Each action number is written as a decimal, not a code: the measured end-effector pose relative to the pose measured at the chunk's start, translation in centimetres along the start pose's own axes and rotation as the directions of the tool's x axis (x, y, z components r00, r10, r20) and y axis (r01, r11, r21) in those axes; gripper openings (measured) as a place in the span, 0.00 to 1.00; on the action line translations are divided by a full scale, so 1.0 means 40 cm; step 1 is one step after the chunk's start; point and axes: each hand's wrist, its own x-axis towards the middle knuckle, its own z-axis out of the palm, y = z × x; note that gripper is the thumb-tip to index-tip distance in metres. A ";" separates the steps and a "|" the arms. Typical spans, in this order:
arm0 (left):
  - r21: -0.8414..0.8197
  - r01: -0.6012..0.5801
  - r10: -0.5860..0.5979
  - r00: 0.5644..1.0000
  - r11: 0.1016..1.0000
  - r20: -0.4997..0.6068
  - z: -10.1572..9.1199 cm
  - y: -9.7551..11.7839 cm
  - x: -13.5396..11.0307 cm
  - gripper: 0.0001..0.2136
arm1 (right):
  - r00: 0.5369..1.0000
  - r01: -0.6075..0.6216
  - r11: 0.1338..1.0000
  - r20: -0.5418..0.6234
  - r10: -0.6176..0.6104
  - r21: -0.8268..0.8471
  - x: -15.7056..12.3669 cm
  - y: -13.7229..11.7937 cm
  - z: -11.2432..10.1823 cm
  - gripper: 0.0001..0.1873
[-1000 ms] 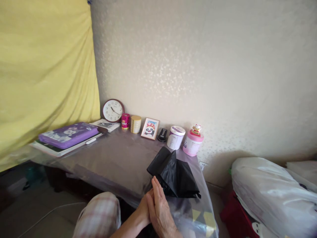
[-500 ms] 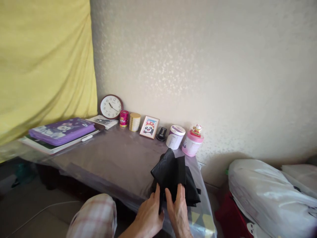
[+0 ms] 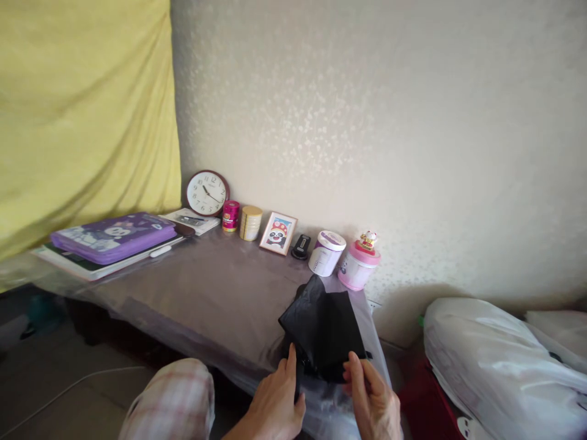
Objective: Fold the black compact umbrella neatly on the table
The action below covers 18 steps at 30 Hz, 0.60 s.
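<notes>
A black folding umbrella [image 3: 323, 330], its canopy collapsed into loose folds, lies at the table's right front corner. My left hand [image 3: 277, 397] is closed round its dark handle end, index finger stretched along the cloth. To the right, my right hand [image 3: 373, 397] pinches the lower right edge of a canopy panel between thumb and fingers, and the panel is spread out flat. The far end of the umbrella points towards a white and purple canister [image 3: 326, 253] and a pink-lidded tub [image 3: 358, 269] with a lucky cat figurine [image 3: 367, 241] on top.
Along the wall stand a round clock [image 3: 208, 193], a pink tin [image 3: 230, 216], a yellow-lidded jar [image 3: 251, 223], a panda picture frame [image 3: 277, 233] and a small black object [image 3: 301, 247]. A purple case [image 3: 114, 237] lies left. White plastic-wrapped bags [image 3: 499, 354] stand right of the table [image 3: 206, 299].
My right hand has moved right and down from the umbrella's middle, drawing a canopy panel out to the right. The left hand stays in nearly the same place.
</notes>
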 end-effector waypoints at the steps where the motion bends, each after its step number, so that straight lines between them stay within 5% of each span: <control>1: 0.001 -0.003 0.003 1.000 1.000 -0.002 0.002 -0.001 0.001 0.36 | 0.998 0.064 0.997 0.026 -0.065 0.053 -0.002 -0.015 0.017 0.19; 5: -0.006 -0.008 0.008 1.000 1.000 0.005 0.008 -0.004 0.005 0.36 | 0.938 0.322 0.944 0.108 -0.328 0.070 0.029 -0.027 0.129 0.19; 12: 0.014 0.012 -0.013 0.999 1.000 0.038 -0.002 0.001 0.001 0.36 | 0.935 0.352 0.935 0.052 -0.350 -0.041 0.125 0.094 0.251 0.23; 18: 0.030 0.012 -0.013 0.999 0.999 0.031 0.015 -0.009 0.010 0.33 | 0.910 0.399 0.912 0.163 -0.381 -0.093 0.160 0.083 0.289 0.23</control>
